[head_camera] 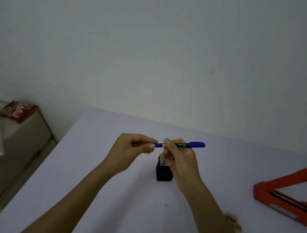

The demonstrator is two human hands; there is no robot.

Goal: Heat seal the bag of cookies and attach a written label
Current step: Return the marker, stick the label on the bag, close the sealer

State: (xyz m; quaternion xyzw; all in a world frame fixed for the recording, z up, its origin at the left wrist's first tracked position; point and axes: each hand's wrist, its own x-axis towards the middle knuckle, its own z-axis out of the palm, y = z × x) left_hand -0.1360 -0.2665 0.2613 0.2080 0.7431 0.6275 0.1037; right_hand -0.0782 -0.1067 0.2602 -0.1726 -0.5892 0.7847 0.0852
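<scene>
I see both hands raised over the table (106, 168), sharing a blue marker (181, 144) held level. My right hand (179, 157) grips its barrel with curled fingers; my left hand (133, 148) pinches the small cap end at 9 o'clock of the right. Just below, at 6 o'clock, stands a black mesh cup (164, 172), partly hidden by the right hand. Further toward 6 lies the small white label (164, 204), flat on the table. The red sealer (285, 195) sits open at 3 o'clock. The cookies (233, 222) lie at 5 o'clock beside my right forearm, blurred. A red packet (17, 111) rests off the table at 10 o'clock.
</scene>
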